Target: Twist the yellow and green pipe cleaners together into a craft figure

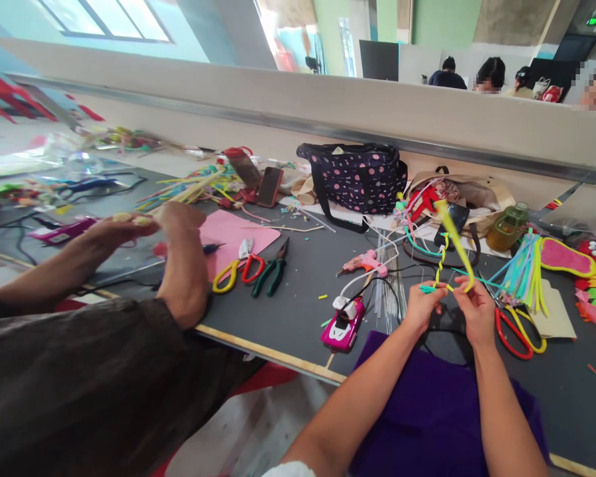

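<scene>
My left hand (424, 308) is closed in a pinch on a slim yellow-and-teal twisted strip (441, 258), which rises above the fingers. Close beside it, my right hand (477, 310) pinches a yellow strip (455, 238) that bends and stands up blurred. A short yellow length runs between the two hands. Just right of my right hand lie scissors with red and yellow handles (514, 332), partly under a bundle of blue and yellow strips (526, 268). Purple cloth (427, 404) is under my forearms.
A pink glue gun (365, 263) and magenta power strip (345, 326) with cords lie to the left. Farther left are pliers (273, 268), scissors (238, 265) and a co-worker's hands (134, 225). A dotted bag (360, 175), phone (269, 187) and jar (507, 226) stand behind.
</scene>
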{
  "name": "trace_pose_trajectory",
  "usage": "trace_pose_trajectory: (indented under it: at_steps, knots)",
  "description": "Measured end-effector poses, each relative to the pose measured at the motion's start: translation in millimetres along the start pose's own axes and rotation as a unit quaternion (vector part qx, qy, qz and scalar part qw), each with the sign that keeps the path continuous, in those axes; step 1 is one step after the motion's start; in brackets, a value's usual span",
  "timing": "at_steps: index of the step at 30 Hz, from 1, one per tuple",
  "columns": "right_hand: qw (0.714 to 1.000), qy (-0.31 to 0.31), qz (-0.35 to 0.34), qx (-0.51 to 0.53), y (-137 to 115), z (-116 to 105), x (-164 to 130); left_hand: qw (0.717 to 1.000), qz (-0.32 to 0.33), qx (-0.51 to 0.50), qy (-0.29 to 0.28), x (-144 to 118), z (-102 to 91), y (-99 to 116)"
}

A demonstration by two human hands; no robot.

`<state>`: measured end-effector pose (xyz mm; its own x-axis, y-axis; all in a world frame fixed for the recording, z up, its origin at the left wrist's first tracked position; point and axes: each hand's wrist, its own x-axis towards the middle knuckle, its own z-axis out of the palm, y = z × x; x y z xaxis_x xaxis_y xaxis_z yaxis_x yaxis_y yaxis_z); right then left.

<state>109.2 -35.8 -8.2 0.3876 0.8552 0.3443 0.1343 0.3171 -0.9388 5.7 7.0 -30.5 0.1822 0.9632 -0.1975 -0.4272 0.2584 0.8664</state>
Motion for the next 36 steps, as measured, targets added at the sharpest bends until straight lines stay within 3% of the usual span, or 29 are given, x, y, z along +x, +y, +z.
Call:
trace_pose_trajectory:
  at_steps: [5,9,17,36]
  knots:
    - [0.997,0.013,0.033,-0.067,7.2,-0.9,2.1,1.000,-0.007,-0.024,-0.011,-2.9,1.6,5.8]
    - [0.996,0.023,0.070,-0.049,10.4,-0.6,2.7,0.998,-0.036,-0.054,-0.024,-4.2,2.1,9.8]
    - [0.995,0.059,0.082,-0.028,20.4,-0.2,3.8,0.991,-0.085,-0.088,-0.063,-3.7,0.4,9.5]
    - [0.957,0.023,0.215,0.195,17.7,5.1,6.3,0.973,-0.141,-0.101,-0.151,-6.2,-2.6,14.1]
